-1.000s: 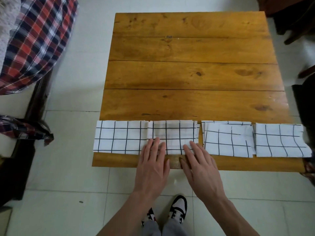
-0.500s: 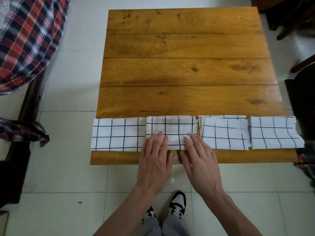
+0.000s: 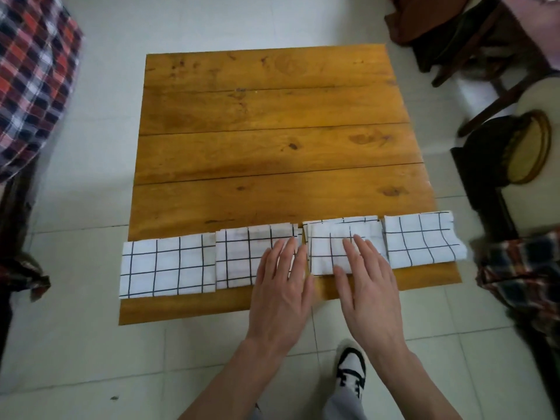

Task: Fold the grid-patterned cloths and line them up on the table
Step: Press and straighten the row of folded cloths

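Several folded white cloths with a black grid lie in a row along the near edge of the wooden table. The leftmost cloth and the rightmost cloth lie untouched. My left hand lies flat with straight fingers on the right end of the second cloth. My right hand lies flat on the third cloth, covering its near right part. Neither hand grips anything.
A red-and-blue plaid fabric hangs at the far left. Dark chairs and a round stool stand to the right, with another plaid cloth by the table's right corner. My shoe is on the tiled floor.
The view has tilted and pulled back. My right hand has moved right from the second cloth onto the third cloth. My left hand has shifted to the second cloth's right end.
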Action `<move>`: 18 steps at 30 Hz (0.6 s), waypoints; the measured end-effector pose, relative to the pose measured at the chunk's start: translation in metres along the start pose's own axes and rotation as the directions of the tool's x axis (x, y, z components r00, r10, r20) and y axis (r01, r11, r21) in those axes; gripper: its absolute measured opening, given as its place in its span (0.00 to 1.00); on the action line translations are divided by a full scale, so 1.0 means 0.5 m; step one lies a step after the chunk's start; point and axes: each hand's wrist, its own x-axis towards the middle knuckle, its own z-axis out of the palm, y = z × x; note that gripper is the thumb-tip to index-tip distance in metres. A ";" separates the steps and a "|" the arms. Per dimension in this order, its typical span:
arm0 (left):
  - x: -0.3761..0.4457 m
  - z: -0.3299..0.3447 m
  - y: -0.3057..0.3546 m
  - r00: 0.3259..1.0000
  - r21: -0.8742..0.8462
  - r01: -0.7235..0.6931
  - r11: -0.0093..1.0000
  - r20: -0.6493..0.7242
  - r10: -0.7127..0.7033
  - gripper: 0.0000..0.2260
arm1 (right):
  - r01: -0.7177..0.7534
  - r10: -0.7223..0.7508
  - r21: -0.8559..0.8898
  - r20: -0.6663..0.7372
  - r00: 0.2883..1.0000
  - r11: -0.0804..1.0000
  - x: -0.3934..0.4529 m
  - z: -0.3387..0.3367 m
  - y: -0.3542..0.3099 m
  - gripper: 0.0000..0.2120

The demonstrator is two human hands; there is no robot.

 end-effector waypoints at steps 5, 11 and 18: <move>0.019 0.046 0.057 0.999 0.025 0.021 0.999 0.027 -0.022 0.22 | 0.052 -0.051 -0.024 0.049 0.998 0.998 0.022 -0.015 0.085 0.26; 0.037 0.103 0.137 0.993 0.143 0.112 0.983 0.023 -0.117 0.23 | 0.188 -0.187 0.007 0.134 0.973 0.982 0.064 -0.023 0.182 0.26; 0.045 0.152 0.172 0.986 0.206 0.148 0.967 0.046 -0.161 0.25 | 0.295 -0.273 -0.092 0.202 0.941 0.951 0.086 -0.003 0.250 0.25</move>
